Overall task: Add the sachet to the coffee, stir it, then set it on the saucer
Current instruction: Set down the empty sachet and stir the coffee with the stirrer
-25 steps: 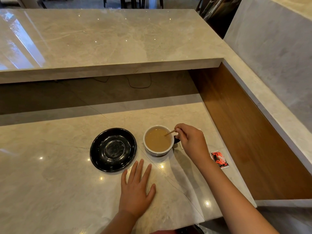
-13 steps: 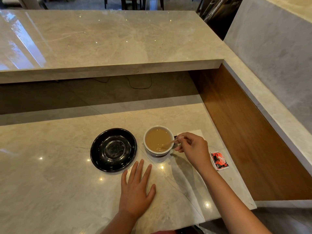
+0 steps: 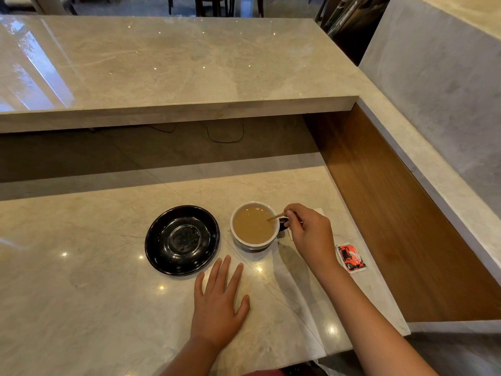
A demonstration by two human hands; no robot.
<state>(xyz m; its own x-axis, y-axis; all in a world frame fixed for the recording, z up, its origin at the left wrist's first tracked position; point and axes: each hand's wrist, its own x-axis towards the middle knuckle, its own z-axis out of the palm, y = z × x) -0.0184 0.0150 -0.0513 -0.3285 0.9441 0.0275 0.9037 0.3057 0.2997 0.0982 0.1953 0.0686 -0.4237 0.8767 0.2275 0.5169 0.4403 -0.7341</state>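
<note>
Round white ceramic cup [image 3: 254, 226] of pale brown milky coffee, standing on the beige marble countertop [image 3: 81, 280], just right of the glossy black round saucer [image 3: 182, 240], close beside it but apart. Dark handle [image 3: 283, 223] on the cup's right side, mostly hidden behind the fingers. Thin wooden stir stick [image 3: 276, 216] slanting down into the coffee near the cup's right rim, upper end pinched between thumb and fingertips of the right hand [image 3: 311, 234]; remaining fingers curled in, hand held above the counter just right of the cup. Left hand [image 3: 219, 308] flat on the marble, palm down, fingers spread and holding nothing, just near of the gap between saucer and cup. Small red, black and white sachet [image 3: 351, 258] lying flat on the counter well right of the cup, near the edge by the brown wooden side panel [image 3: 393, 213]; torn or whole, cannot tell. Raised marble bar ledge [image 3: 176, 63] across the far side, dark recess beneath it.
</note>
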